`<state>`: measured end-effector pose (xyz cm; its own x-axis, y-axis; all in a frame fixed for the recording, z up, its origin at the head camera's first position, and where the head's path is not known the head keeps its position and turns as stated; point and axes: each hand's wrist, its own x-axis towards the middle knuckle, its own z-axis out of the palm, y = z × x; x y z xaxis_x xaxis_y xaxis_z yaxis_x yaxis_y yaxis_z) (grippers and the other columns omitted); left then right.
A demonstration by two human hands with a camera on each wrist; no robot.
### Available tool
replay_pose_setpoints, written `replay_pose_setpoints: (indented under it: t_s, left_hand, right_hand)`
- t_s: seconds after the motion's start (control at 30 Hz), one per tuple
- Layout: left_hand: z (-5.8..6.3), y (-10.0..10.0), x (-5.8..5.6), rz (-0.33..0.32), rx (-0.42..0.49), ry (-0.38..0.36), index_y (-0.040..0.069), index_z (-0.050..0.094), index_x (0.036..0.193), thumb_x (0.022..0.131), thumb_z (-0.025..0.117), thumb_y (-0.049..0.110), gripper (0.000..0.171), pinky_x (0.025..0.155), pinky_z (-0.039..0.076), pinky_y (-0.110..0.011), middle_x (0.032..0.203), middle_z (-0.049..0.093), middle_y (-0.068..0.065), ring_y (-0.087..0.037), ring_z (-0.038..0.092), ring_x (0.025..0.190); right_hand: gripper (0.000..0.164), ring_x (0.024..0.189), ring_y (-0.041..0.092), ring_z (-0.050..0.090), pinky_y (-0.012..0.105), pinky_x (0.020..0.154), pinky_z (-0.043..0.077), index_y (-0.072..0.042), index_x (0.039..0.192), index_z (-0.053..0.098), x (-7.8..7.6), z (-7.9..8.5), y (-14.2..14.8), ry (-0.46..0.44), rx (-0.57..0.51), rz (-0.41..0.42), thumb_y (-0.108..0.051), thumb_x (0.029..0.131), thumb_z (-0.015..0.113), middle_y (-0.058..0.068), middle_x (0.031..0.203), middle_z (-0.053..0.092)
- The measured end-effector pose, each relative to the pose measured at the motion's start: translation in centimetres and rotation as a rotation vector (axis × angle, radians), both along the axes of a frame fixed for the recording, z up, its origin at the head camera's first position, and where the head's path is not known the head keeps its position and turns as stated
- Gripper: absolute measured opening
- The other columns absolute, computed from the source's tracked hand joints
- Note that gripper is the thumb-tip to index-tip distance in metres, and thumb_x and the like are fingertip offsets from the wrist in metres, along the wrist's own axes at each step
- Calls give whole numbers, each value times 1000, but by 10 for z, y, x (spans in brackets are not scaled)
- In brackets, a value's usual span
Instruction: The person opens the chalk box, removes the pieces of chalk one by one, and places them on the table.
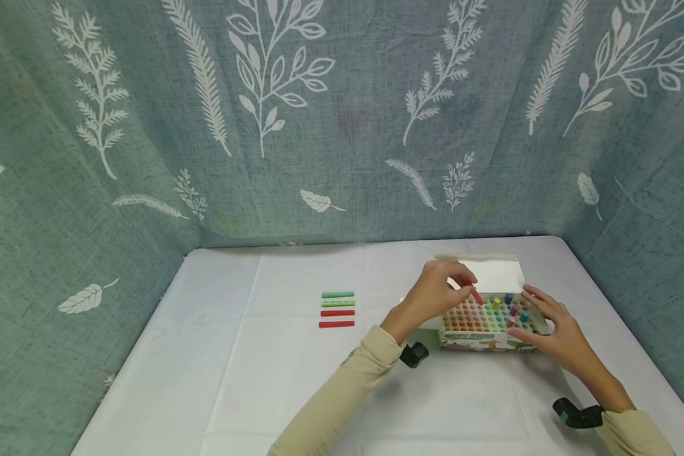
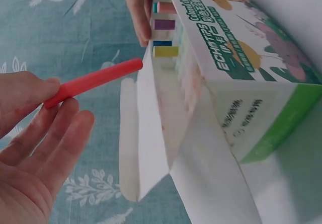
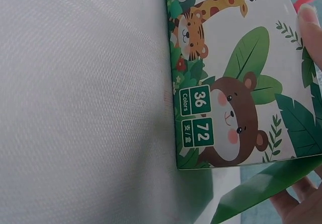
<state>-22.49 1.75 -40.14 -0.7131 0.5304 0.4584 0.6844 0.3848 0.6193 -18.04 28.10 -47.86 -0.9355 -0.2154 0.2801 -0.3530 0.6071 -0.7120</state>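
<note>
My left hand (image 1: 430,294) pinches a red chalk stick (image 2: 95,82) between thumb and fingers, tilted over the left part of an open chalk box (image 2: 261,38). In the head view, my right hand (image 1: 561,332) grips the right side of that box, thumb at the near edge and fingers at the far one. A holder full of round holes (image 1: 470,318) fills the box. Several chalk sticks stand up in its right part, among them a yellow one (image 1: 496,303) and a dark blue one (image 1: 508,297). The raised white lid (image 1: 498,275) leans behind.
Left of the box, two green chalk sticks (image 1: 337,294) and two red chalk sticks (image 1: 337,323) lie in a column on the white tablecloth (image 1: 273,373). Patterned green curtains (image 1: 342,126) enclose the table's back and sides.
</note>
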Motion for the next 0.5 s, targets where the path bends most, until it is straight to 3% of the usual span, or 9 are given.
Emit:
replay_pose_setpoints:
  t_s: [0.13,0.5]
  left_hand:
    - [-3,-8,3,8,45,-34,3,71,96,86,68,6,11,64,47,-7,91,64,-1,0,58,78]
    - [-2,-26,11,20,146,-94,6,71,93,84,70,5,9,66,50,-12,90,66,-3,-2,61,80]
  right_hand:
    - [79,132,48,20,68,84,28,-9,146,36,0,0,0,-5,0,5,-21,80,78,3,154,22]
    - [79,135,39,20,63,89,30,-7,146,37,2,0,-1,20,10,3,-20,80,77,7,154,24]
